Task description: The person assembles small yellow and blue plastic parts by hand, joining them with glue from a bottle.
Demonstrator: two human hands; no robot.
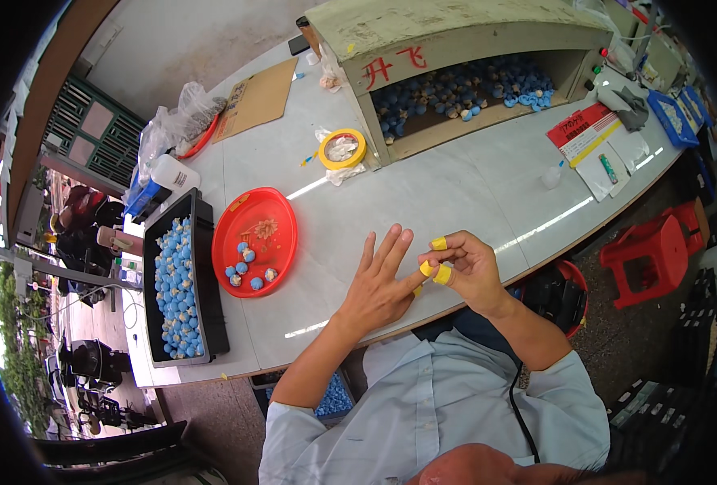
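Note:
Above the near edge of the table my two hands meet. My left hand [378, 283] is open, its fingers stretched out and spread, with yellow tape wrapped round the index fingertip. At that fingertip my right hand [475, 275] is closed in a pinch on the yellow tape [426, 267]. More yellow tape covers the right index finger and thumb, and a bit shows by the left thumb. To the left lies a red round tray [286, 234] holding several small blue-and-cream balls and a tan heap of small bits. A yellow tape roll [361, 150] lies farther back.
A black crate [213, 323] full of blue-and-cream balls stands at the left. At the back, a pale green machine [455, 40] has many blue pieces in its opening. Cardboard [257, 97] lies back left, a red sheet [576, 129] at right. A red stool [645, 259] stands beyond the table.

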